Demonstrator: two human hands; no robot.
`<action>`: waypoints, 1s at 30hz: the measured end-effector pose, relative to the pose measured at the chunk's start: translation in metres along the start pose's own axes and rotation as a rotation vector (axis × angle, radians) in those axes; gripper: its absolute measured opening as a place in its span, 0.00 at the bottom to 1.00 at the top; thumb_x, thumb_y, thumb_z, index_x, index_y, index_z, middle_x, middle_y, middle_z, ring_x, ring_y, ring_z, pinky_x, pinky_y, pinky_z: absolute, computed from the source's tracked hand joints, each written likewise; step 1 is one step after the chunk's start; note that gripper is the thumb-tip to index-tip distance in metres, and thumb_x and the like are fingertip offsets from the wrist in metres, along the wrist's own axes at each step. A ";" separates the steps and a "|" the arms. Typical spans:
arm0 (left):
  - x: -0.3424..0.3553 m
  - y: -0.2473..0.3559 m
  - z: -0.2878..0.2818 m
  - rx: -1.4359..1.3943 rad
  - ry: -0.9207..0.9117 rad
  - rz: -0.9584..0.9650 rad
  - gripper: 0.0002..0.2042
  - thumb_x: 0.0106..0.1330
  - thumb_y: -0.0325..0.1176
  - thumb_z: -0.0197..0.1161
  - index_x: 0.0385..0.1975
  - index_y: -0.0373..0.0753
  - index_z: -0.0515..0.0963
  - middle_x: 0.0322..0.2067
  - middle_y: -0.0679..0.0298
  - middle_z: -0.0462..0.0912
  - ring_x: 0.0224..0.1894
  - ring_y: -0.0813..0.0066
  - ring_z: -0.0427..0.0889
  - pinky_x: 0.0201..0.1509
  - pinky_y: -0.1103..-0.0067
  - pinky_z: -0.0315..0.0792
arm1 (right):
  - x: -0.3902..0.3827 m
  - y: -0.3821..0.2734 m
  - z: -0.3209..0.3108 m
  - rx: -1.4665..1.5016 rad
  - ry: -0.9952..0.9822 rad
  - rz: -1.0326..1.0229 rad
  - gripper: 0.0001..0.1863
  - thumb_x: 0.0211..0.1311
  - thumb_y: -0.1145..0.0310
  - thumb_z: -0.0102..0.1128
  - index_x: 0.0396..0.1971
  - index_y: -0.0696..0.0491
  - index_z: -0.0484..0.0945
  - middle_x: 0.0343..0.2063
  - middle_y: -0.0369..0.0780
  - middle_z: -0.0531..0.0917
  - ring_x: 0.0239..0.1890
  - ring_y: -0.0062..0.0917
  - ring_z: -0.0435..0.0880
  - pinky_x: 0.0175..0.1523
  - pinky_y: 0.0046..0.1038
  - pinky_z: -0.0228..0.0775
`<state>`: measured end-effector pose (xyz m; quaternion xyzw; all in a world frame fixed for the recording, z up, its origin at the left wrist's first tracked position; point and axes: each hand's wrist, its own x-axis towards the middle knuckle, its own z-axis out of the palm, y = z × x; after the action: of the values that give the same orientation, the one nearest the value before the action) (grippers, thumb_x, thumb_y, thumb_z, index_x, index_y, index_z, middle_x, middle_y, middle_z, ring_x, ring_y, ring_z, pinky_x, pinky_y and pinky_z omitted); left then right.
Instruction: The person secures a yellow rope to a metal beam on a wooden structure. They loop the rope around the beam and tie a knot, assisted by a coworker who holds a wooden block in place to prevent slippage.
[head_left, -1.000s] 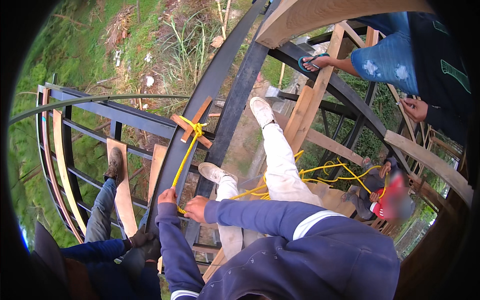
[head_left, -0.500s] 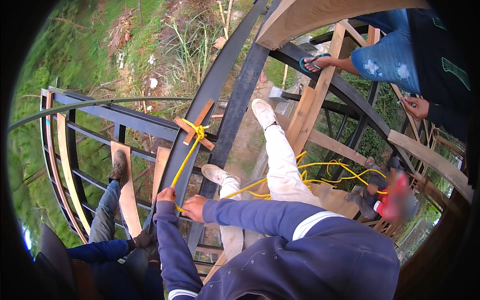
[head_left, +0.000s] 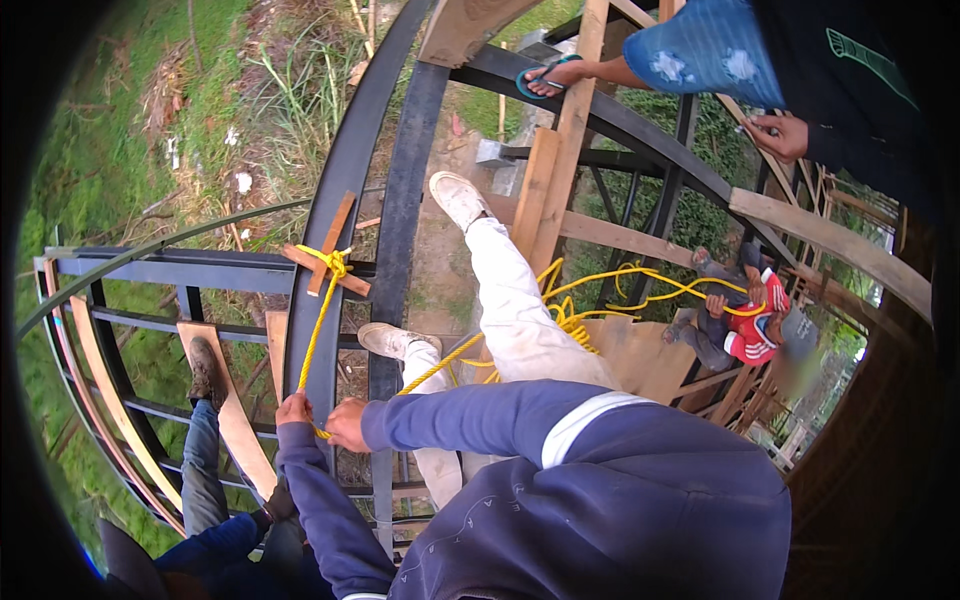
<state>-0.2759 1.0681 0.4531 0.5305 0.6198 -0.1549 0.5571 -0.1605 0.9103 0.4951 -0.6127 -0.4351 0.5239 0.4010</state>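
A yellow rope (head_left: 318,337) runs down from a knot (head_left: 334,262) tied round two crossed wooden pieces (head_left: 340,222), which lie over a dark steel beam (head_left: 352,145). My left hand (head_left: 294,409) is closed round the rope below that knot. Just to its right, my right hand (head_left: 347,425) grips the same rope, which shows as a short stretch between both hands. From behind my right hand the rope continues up past my trouser leg to a loose yellow heap (head_left: 572,325). My fingertips are partly hidden.
My shoes (head_left: 459,200) stand among steel beams high over grassy ground. A person in red (head_left: 757,318) at the right handles the rope. Another person's sandalled foot (head_left: 548,78) rests on a plank at top right. A third person's boot (head_left: 204,372) is on a board at left.
The whole scene has shifted left and slightly down or up as my view turned. Both hands keep their hold on the rope. The person in red now has hands raised at the rope.
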 end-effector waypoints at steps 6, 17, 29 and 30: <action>0.005 0.007 -0.008 0.064 -0.067 -0.010 0.18 0.63 0.39 0.55 0.12 0.38 0.71 0.10 0.69 0.68 0.11 0.83 0.63 0.16 0.84 0.56 | 0.000 -0.007 -0.012 -0.005 -0.036 0.003 0.13 0.55 0.62 0.56 0.25 0.57 0.79 0.26 0.44 0.81 0.34 0.39 0.80 0.46 0.38 0.67; 0.003 0.012 -0.009 0.082 -0.084 0.001 0.16 0.64 0.38 0.55 0.14 0.38 0.71 0.12 0.68 0.70 0.12 0.82 0.65 0.16 0.84 0.58 | 0.002 -0.010 -0.016 -0.004 -0.091 0.048 0.13 0.55 0.61 0.56 0.26 0.57 0.79 0.27 0.45 0.81 0.35 0.38 0.80 0.46 0.38 0.67; -0.030 0.033 0.029 0.074 -0.028 -0.022 0.16 0.61 0.40 0.58 0.16 0.36 0.73 0.11 0.70 0.68 0.14 0.84 0.63 0.18 0.82 0.56 | -0.005 -0.004 -0.014 0.026 0.000 0.034 0.12 0.57 0.63 0.54 0.23 0.57 0.76 0.24 0.46 0.79 0.33 0.42 0.79 0.42 0.40 0.69; -0.029 0.031 0.032 0.093 -0.033 -0.031 0.16 0.62 0.40 0.58 0.16 0.36 0.73 0.11 0.70 0.68 0.14 0.83 0.63 0.18 0.82 0.56 | -0.006 -0.001 -0.013 0.034 0.016 0.047 0.12 0.57 0.63 0.54 0.23 0.57 0.76 0.24 0.46 0.79 0.32 0.42 0.79 0.41 0.40 0.69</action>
<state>-0.2387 1.0416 0.4797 0.5435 0.6108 -0.2008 0.5396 -0.1487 0.9048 0.4998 -0.6199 -0.4084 0.5356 0.4026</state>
